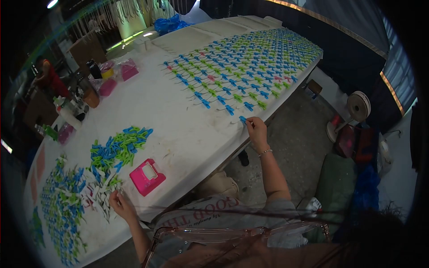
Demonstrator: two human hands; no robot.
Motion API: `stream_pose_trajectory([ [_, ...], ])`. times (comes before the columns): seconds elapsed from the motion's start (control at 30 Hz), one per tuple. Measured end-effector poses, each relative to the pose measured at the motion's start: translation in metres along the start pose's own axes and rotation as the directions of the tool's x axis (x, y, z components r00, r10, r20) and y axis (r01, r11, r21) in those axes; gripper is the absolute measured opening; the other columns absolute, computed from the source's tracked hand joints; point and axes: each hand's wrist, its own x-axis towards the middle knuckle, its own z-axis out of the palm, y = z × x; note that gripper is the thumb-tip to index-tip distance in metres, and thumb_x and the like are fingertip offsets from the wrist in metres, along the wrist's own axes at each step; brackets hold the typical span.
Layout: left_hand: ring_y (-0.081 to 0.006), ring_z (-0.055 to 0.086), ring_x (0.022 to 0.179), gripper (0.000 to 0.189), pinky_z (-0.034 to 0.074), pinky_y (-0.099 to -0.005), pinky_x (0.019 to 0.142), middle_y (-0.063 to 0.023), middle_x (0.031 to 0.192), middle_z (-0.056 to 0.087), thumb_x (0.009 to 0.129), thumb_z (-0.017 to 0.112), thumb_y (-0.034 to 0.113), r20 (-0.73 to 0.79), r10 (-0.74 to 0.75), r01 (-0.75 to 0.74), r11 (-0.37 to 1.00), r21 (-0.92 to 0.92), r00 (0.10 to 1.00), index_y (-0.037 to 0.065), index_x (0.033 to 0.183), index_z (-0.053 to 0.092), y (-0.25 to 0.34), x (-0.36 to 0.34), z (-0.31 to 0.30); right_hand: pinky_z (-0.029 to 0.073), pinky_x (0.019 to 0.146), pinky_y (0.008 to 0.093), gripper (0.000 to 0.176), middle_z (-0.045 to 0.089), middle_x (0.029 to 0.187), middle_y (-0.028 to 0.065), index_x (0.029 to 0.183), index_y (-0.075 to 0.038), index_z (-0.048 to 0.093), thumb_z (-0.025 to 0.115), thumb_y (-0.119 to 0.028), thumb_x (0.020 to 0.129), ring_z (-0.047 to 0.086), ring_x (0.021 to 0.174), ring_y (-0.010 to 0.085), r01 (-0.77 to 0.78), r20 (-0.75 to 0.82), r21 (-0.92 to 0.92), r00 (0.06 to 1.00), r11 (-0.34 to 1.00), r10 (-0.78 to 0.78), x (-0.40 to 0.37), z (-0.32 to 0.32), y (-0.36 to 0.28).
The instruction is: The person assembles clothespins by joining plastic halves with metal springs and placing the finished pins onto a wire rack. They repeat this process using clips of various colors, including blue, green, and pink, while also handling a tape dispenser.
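Observation:
My right hand (256, 131) pinches a blue clip (242, 119) at the table's near edge, just below the rows of blue and green clips (237, 71) laid out over the far part of the white table (178, 125). A few pink clips show among those rows. My left hand (119, 203) is at the near edge beside a heap of white and grey pieces (100, 190), its fingers bent close together; whether it holds a piece is too small to tell. Between my hands lies a pink box (147, 177) with a whitish pad. A pile of blue and green clips (118, 147) lies beyond it.
More clips (62, 214) spread over the left end. Bottles (67, 111), a brown cup (90, 97) and pink items (129, 70) stand along the far edge. A fan (358, 106) and a green roll (335, 183) are on the right. A person in red (53, 80) is at the far left.

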Motion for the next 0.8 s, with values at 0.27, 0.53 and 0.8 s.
stream_pose_trajectory([
  [0.27,-0.0145,0.050,0.092,0.019,0.042,-0.0274,0.081,-0.0067,0.110,0.045,0.094,0.053,0.010,0.052,-0.011,0.011,1.000,0.001,0.999,0.002,0.111,0.057,-0.009,0.000,-0.001,0.046,0.059,0.0315,0.009,0.060,0.078,0.0105,0.089,-0.002,0.065,0.067,-0.007,0.081,0.055,0.061,0.0188,-0.013,0.014,-0.021,1.000,1.000,0.014,0.014,0.009,0.008],
  [0.53,-0.0159,0.051,0.096,0.020,0.042,-0.0283,0.084,-0.0076,0.110,0.046,0.094,0.054,0.011,0.083,-0.055,0.050,0.997,0.052,0.995,0.000,0.111,0.056,-0.022,0.002,-0.004,0.046,0.059,0.0322,0.009,0.059,0.077,0.0111,0.088,-0.001,0.064,0.066,-0.008,0.082,0.056,0.061,0.0204,-0.044,0.040,-0.033,0.998,0.998,0.045,0.020,0.010,0.013],
  [0.8,-0.0163,0.051,0.095,0.021,0.042,-0.0284,0.084,-0.0079,0.109,0.048,0.093,0.055,0.012,0.074,-0.020,0.015,0.997,0.074,0.997,0.000,0.110,0.056,-0.027,0.002,-0.002,0.047,0.074,0.0369,0.011,0.063,0.085,0.0097,0.087,-0.004,0.067,0.068,-0.011,0.078,0.057,0.084,0.0263,0.090,0.041,-0.180,0.996,0.980,-0.084,0.028,0.004,-0.001],
])
